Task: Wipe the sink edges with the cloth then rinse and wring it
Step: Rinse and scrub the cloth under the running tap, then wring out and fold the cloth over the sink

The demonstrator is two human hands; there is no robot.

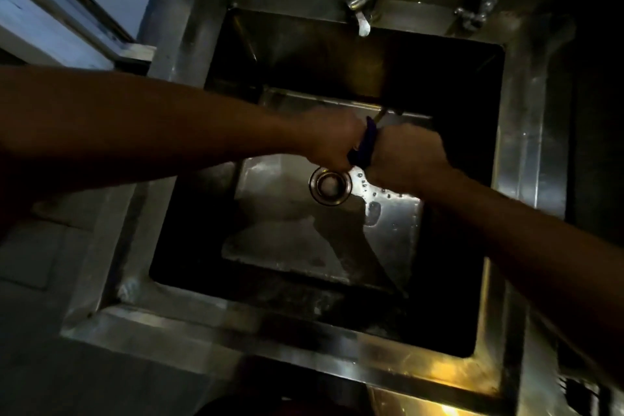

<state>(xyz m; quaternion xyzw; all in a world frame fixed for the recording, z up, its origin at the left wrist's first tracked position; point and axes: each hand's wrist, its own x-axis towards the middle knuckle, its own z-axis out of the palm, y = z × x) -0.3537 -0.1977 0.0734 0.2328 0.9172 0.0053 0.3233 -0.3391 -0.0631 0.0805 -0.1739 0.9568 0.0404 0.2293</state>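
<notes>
A dark blue cloth is bunched between my two fists over the middle of the steel sink. My left hand grips its left end and my right hand grips its right end, knuckles nearly touching. Only a narrow twisted strip of cloth shows between them. Water drops lie on the sink floor just below my hands, beside the round drain. The tap juts out over the back wall, with no stream visible.
The sink's flat steel rim runs all round the basin, with a wide ledge at the right. A second tap fitting sits at the back right. A pale window frame is at the upper left. The light is dim.
</notes>
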